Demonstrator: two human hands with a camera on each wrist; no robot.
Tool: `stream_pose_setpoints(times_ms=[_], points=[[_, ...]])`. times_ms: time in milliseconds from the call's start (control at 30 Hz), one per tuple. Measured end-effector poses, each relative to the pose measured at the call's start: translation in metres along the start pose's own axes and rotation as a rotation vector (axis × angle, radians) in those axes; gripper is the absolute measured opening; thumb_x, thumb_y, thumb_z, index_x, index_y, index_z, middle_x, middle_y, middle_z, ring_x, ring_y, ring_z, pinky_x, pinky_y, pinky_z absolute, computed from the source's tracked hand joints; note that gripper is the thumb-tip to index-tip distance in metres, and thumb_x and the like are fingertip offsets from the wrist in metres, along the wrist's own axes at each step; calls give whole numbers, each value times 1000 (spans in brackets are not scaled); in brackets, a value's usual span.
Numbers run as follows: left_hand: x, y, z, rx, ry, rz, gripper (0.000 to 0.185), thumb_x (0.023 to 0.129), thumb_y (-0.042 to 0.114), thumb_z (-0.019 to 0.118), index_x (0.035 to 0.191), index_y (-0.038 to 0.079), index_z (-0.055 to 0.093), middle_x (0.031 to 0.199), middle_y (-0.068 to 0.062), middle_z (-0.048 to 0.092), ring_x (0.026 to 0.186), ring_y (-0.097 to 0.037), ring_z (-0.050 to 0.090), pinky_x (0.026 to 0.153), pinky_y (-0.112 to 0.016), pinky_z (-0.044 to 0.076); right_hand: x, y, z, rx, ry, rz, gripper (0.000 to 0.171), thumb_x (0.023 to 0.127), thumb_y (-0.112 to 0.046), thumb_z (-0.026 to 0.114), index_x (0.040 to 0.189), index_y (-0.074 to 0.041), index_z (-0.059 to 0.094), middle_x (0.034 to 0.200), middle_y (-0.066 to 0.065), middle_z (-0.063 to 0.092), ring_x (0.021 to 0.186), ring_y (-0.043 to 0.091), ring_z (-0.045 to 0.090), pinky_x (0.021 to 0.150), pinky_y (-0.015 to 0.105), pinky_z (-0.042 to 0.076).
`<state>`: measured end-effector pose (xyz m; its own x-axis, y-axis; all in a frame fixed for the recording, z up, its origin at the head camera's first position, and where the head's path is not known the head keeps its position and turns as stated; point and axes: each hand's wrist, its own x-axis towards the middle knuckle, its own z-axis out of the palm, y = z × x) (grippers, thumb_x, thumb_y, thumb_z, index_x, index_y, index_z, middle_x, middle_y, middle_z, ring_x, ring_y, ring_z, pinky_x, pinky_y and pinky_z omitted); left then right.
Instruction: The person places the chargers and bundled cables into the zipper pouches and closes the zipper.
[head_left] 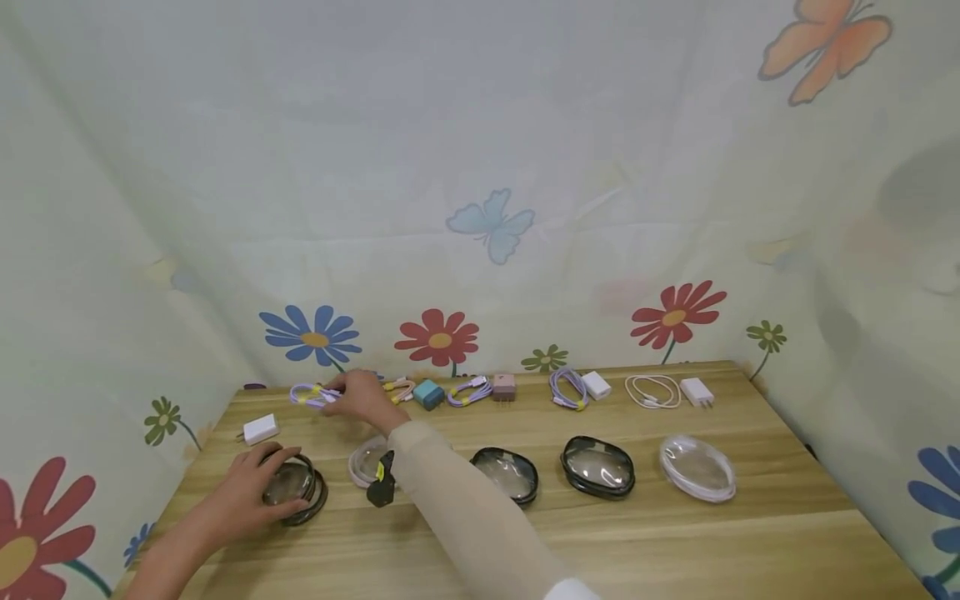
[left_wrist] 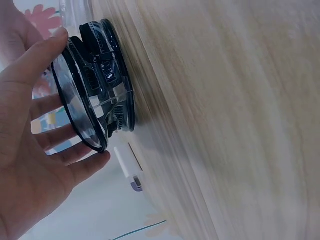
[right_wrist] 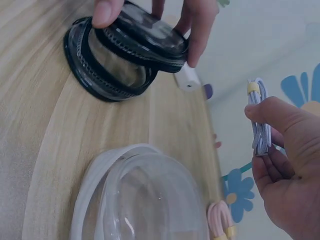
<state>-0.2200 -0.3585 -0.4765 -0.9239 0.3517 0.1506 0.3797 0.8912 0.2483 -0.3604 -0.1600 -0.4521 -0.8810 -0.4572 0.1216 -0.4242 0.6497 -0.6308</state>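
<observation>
My left hand [head_left: 243,496] grips the lid of a round clear zip case [left_wrist: 82,100] with black trim at the table's left side. In the left wrist view, thumb and fingers hold the lid at its edges, raised from the base, so the case gapes. A lilac charging cable [right_wrist: 259,120], coiled and bound with a yellow tie, is pinched between the thumb and fingers of my right hand [head_left: 363,400]. That hand is above the table's back edge, to the right of a white charger plug [head_left: 260,429]. The case's inside shows only partly.
A white-trimmed clear case [right_wrist: 145,195] sits right of the black one. Farther right are black-trimmed cases [head_left: 597,467] and another white-trimmed case [head_left: 697,468]. Along the back lie coiled cables [head_left: 568,390] and plugs, including a teal plug [head_left: 429,394] and a pink plug [head_left: 503,387].
</observation>
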Motion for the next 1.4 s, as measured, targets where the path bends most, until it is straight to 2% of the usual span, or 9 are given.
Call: stream_pose_setpoints(times_ms=[200,400,567,733,1000,1233,1400], points=[[-2,0,2,-19,16,1,83,75,52,86,136,4,58,130,-28,52,114,-52,50,86,-66,47,-11,1,-10,111,33,-15,36,86,-27,83,120,-17,76,108,-7,75,92,2,65,77,14,49],[4,2,-2,-30,35,35,81,74,49,88,135,5,57,132,-28,50,116,-52,49,88,-67,45,-23,9,-24,89,55,-16,40,84,-29,85,121,-17,76,108,-7,75,93,3,66,77,14,50],[6,3,-6,-19,40,52,82,72,46,90,134,5,57,133,-31,50,118,-55,48,90,-69,44,-34,14,-31,75,13,-45,40,84,-26,85,121,-13,75,111,-3,74,96,6,66,78,14,50],[2,2,-7,-19,32,42,82,72,46,91,134,6,56,133,-31,50,119,-55,49,90,-69,45,-45,13,-32,62,-18,-75,39,84,-25,85,121,-13,75,111,-4,74,93,2,65,77,13,49],[0,1,-7,-40,57,60,82,70,43,93,132,5,56,130,-27,53,115,-51,54,89,-65,48,-61,8,-34,8,-42,-132,37,82,-24,87,116,-14,77,99,-9,73,80,-2,57,71,11,46],[-2,2,-7,-78,34,31,83,71,42,92,133,3,54,133,-27,51,118,-51,53,90,-65,48,-70,8,-29,6,-101,-187,39,83,-23,86,120,-14,76,108,-7,75,88,-4,61,78,9,46],[-4,3,-7,-85,60,47,82,70,37,93,132,2,52,133,-27,51,119,-52,52,91,-66,47,-74,11,-23,-4,-125,-200,36,83,-24,86,117,-15,77,103,-10,75,85,-4,59,75,9,45]])
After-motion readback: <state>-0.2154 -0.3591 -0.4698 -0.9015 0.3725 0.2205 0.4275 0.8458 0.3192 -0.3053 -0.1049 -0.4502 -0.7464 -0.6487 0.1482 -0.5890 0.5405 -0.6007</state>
